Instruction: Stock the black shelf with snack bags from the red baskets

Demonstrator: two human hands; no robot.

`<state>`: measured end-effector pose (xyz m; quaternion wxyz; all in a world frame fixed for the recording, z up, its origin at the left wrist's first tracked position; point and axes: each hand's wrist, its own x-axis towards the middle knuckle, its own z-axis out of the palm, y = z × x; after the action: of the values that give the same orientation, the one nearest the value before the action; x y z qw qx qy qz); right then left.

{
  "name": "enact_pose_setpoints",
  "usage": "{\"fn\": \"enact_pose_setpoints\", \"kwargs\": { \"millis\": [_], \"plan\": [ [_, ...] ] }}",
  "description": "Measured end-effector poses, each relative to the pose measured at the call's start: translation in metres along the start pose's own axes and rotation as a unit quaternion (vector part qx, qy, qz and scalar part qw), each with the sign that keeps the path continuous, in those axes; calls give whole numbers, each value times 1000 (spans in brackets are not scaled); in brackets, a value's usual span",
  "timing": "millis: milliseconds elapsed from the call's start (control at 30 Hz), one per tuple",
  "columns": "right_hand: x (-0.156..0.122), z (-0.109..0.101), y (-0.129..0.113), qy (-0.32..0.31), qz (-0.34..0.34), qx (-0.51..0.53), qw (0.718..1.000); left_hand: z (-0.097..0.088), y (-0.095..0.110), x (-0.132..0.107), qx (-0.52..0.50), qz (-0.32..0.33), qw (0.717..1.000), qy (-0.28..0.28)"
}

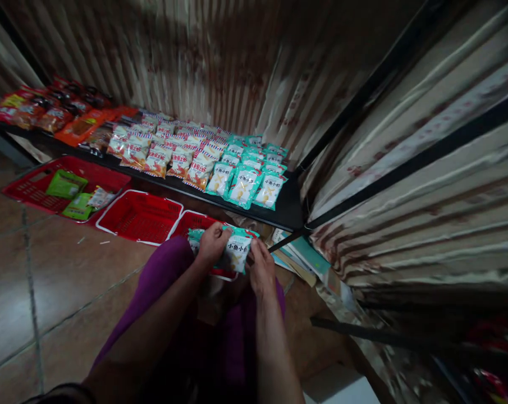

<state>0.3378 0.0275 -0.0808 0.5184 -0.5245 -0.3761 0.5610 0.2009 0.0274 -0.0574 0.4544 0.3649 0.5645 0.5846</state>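
Between my two hands is a teal-and-white snack bag (237, 255), held upright by its sides above a red basket. My left hand (214, 242) pinches its left edge, thumb on the front. Fingers of my right hand (261, 264) are closed on its right edge. Another teal packet (195, 238) shows just left of my left hand, partly hidden by it. On the black shelf (289, 205) ahead, matching teal snack bags (245, 182) stand in rows at the right end.
Left of the teal bags sit white-and-orange snack bags (169, 154), then orange packets (83, 126) and red packets (26, 106). Red baskets (140, 216) line the floor, the leftmost holding green packets (66, 184). A black metal bar (363, 196) slants at right, above stacked papers (304, 255).
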Motion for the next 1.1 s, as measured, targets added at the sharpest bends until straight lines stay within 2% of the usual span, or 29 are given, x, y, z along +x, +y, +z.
{"fn": "enact_pose_setpoints", "kwargs": {
  "millis": [100,200,367,600,733,867,1100],
  "plan": [
    [-27,5,-28,14,24,92,995,-5,23,-22,-23,12,1000,-3],
    [-52,11,-49,11,8,140,990,-11,39,-39,-8,27,999,-25],
    [-77,16,-58,16,-15,187,982,-21,54,-58,11,41,997,-61],
    [-83,17,-57,53,-36,162,985,-24,67,-71,-4,30,999,-31],
    [-85,19,-63,64,-41,158,984,-25,76,-73,-31,21,999,-35],
    [-85,17,-66,91,-44,153,983,-26,80,-75,-46,-3,996,-70],
    [-75,10,-61,136,-82,158,975,-31,77,-89,-52,-92,984,-145]
  ]
}}
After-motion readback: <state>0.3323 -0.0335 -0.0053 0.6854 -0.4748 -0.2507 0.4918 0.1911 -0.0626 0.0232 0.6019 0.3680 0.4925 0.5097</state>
